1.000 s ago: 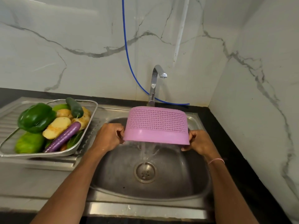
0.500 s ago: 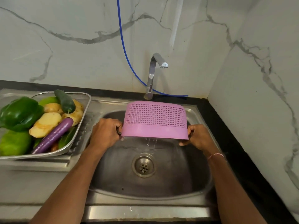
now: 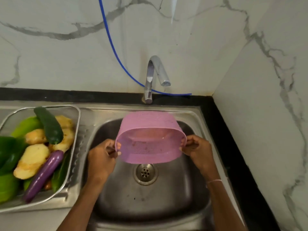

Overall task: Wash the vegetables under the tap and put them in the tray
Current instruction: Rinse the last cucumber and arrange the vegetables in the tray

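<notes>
Head view. A pink perforated basket (image 3: 150, 144) is held over the sink basin (image 3: 150, 205), just above the drain (image 3: 145, 172), tipped so that its open mouth faces the viewer. It appears empty. The left hand (image 3: 101, 157) and right hand (image 3: 198, 150) each grasp one end of its rim, with the fingers (image 3: 188, 144) curled over the edge.

The vegetables lie heaped in the steel tray (image 3: 78, 117) left of the basin: a dark green cucumber (image 3: 49, 125) on top, potatoes (image 3: 33, 162), a purple aubergine (image 3: 44, 174) and green peppers (image 3: 8, 152).

Handling, as a judgement: the basket is light, thin plastic that flexes somewhat and is probably slick when wet. The rolled rim at its two short ends is the surest hold. The potatoes and aubergine are firm and would take a whole-hand hold around the middle. The pile looks loose, so the cucumber may roll off.

Behind the basin stands the tap (image 3: 153, 75), with no water visible at its spout. A blue hose (image 3: 113, 47) runs down the wall to the black surface (image 3: 221, 130) bordering the basin. The spout overhangs the basin's far side and limits how high the basket can be lifted there.
</notes>
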A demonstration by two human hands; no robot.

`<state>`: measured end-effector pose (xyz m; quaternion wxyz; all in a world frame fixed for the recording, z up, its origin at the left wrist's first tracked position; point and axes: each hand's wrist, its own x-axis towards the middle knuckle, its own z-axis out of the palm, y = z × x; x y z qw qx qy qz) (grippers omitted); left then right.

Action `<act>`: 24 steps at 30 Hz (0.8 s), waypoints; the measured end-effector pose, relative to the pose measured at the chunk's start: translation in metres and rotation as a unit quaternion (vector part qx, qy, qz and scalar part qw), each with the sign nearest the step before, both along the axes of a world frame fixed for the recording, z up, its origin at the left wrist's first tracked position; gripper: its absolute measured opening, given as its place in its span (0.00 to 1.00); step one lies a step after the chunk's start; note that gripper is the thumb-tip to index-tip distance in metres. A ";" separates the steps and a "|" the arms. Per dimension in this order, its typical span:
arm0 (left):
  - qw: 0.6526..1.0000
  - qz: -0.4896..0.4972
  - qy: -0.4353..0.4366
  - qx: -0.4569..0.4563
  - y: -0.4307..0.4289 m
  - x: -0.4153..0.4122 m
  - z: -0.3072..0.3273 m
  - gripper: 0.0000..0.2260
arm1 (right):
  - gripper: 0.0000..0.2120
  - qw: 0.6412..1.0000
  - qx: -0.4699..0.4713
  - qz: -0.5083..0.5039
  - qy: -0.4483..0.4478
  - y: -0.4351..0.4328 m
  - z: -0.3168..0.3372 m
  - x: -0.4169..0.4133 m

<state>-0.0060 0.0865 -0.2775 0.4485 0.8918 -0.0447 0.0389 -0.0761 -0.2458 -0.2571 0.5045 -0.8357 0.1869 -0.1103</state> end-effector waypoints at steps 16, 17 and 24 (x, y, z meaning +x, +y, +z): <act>0.966 -0.044 0.221 -0.128 0.006 -0.004 0.092 0.17 | 0.05 0.962 0.142 -0.100 0.212 0.036 0.112 -0.048; 0.959 -0.047 0.233 -0.156 0.000 -0.004 0.103 0.13 | 0.04 0.960 0.159 -0.120 0.198 0.031 0.127 -0.055; 0.902 -0.148 0.277 -0.296 -0.056 -0.009 0.147 0.38 | 0.22 0.935 0.253 -0.241 0.066 0.008 0.171 -0.090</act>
